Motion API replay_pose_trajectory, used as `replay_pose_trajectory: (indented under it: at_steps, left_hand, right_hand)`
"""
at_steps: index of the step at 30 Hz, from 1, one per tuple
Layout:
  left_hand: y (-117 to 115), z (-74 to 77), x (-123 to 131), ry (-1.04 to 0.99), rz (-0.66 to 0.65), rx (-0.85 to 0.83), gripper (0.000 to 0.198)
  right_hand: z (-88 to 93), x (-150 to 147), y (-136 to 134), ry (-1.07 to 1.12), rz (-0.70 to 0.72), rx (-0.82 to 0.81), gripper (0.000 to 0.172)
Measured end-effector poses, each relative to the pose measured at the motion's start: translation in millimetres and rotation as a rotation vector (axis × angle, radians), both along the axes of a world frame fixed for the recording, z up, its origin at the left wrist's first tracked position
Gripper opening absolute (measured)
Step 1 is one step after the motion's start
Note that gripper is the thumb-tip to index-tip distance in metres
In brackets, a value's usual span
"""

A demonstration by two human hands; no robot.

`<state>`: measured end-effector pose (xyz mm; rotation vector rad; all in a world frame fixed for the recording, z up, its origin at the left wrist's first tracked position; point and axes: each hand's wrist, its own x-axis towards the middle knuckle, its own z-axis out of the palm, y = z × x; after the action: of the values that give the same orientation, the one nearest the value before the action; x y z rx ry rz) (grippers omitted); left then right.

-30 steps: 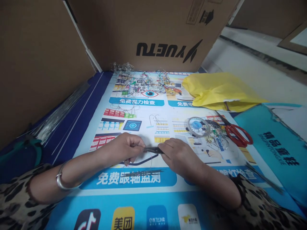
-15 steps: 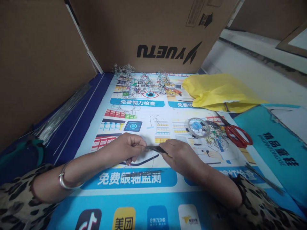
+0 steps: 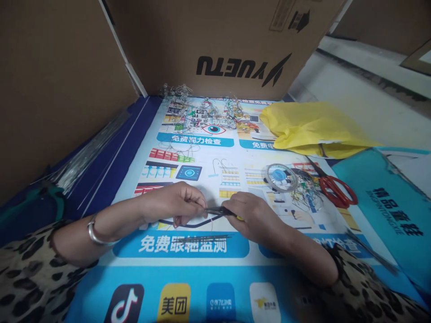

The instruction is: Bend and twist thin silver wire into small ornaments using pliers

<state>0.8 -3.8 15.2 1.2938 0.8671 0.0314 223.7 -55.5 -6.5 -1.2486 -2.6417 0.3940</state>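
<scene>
Needle-nose pliers (image 3: 217, 210) with dark jaws and a bit of yellow on the handle are gripped in my right hand (image 3: 252, 215). Their jaws point left and meet the fingertips of my left hand (image 3: 180, 204). Thumb and forefinger of that hand are pinched on a thin wire (image 3: 212, 219), a loop of which hangs below the plier tips. Most of the wire is hidden by the fingers. Just below lies a small bundle of dark thin rods (image 3: 205, 238). Above my hands, a few bent wire pieces (image 3: 219, 165) rest on the printed sheet.
Tangled wire with small coloured bits (image 3: 205, 110) lies at the back by a cardboard box (image 3: 161, 49). To the right are a clear tape roll (image 3: 295, 181), red-handled scissors (image 3: 338, 192), a yellow bag (image 3: 313, 123) and a teal bag (image 3: 370, 179). Straight wires (image 3: 84, 154) and green-handled pliers (image 3: 59, 202) lie left.
The view has shifted slightly. My hands stay together, with the plier jaws still at the left fingertips and slightly more of the jaws showing.
</scene>
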Motion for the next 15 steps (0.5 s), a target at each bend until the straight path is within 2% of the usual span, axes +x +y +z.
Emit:
replay_pose_trajectory:
  at_steps: [5,15]
  left_hand:
    - [3.1,1.6,-2.7,0.004,-0.057,-0.037,0.012]
    - [3.0,3.4,-2.5,0.034,-0.075,-0.051,0.010]
  right_hand:
    - [-2.5,-0.5,1.0,0.017,0.033,0.021,0.015]
    - [-8.0,-0.8,-1.0,0.023,0.058,0.097,0.018]
